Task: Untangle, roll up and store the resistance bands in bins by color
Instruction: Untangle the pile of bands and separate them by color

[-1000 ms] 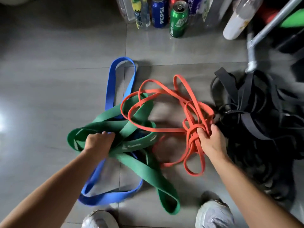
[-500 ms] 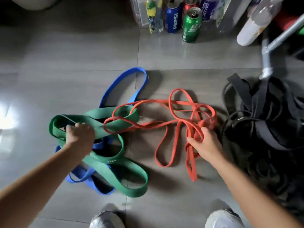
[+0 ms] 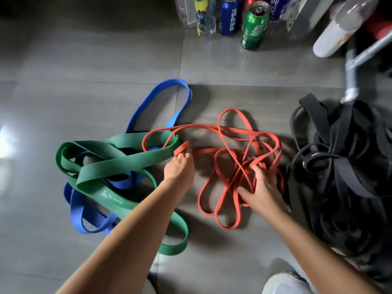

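1. At twelve o'clock, a blue can (image 3: 230, 18) is showing "PEPSI" beside a green can (image 3: 253, 26).
2. At centre, the left hand (image 3: 179, 168) is pinching a loop of the orange band (image 3: 231, 132). The right hand (image 3: 261, 187) is gripping its tangled strands.
3. At nine o'clock, the green band (image 3: 118, 164) and the blue band (image 3: 169, 88) are lying intertwined, and black straps (image 3: 339, 166) are crowding three o'clock.

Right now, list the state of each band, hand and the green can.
left hand: pinches a fold of the orange band.
right hand: grips orange strands.
orange band: tangled, one loop across the green band.
green band: unrolled, draped over the blue band.
blue band: unrolled, partly covered.
black bands: tangled heap.
green can: upright.
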{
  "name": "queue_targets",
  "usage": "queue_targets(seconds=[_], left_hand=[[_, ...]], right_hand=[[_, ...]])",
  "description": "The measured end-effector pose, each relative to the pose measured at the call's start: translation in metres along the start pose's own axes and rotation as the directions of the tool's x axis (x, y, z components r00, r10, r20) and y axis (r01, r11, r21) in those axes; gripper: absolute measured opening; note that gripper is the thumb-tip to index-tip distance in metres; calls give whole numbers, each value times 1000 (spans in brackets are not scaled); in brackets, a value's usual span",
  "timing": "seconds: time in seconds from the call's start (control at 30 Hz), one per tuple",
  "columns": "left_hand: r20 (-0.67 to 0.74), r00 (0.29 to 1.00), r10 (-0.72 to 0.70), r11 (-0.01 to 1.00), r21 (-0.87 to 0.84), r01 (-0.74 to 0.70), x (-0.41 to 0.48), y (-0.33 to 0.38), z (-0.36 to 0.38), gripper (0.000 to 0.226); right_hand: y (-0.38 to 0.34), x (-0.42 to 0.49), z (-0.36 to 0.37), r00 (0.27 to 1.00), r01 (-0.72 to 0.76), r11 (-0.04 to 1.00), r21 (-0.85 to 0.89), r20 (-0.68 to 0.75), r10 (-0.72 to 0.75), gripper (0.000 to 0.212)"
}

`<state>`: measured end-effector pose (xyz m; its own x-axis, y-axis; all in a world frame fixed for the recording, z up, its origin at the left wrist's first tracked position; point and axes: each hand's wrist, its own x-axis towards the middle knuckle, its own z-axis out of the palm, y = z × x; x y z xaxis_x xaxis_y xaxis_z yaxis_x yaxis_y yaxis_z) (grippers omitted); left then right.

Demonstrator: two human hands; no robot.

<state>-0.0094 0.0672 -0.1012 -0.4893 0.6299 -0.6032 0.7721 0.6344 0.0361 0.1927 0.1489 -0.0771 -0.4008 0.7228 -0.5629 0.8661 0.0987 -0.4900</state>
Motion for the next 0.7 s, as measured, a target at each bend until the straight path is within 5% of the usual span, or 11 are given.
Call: queue_targets(seconds=[0.1, 0.23, 0.43, 0.5, 0.57, 0.63, 0.7], left_hand=[[-92, 996, 21, 989, 146, -7, 5, 11, -7, 39], [-171, 977, 129, 944, 322, -68, 17, 7, -14, 43], [-39, 975, 218, 883, 434, -180, 14, 10, -6, 29], [-12, 979, 206, 935, 298, -193, 5, 18, -3, 29], [-79, 981, 179, 979, -82, -185, -5, 31, -5, 27], [-186, 967, 177, 832, -497, -248, -12, 56, -18, 21], [-328, 923, 200, 663, -649, -374, -15, 79, -37, 26]], right_hand=[[-3, -2, 1, 996, 5, 999, 47, -94, 0, 88], [2, -1, -2, 949, -9, 994, 112, -314, 43, 93], [13, -2, 2, 977, -104, 977, 186, -162, 135, 91], [11, -4, 0, 982, -148, 964, 222, -82, 169, 89], [6, -1, -2, 979, -182, 952, 245, -46, 198, 90], [-1, 7, -4, 984, -155, 940, 305, -35, 174, 92], [-8, 18, -6, 993, -88, 921, 381, -36, 109, 83]])
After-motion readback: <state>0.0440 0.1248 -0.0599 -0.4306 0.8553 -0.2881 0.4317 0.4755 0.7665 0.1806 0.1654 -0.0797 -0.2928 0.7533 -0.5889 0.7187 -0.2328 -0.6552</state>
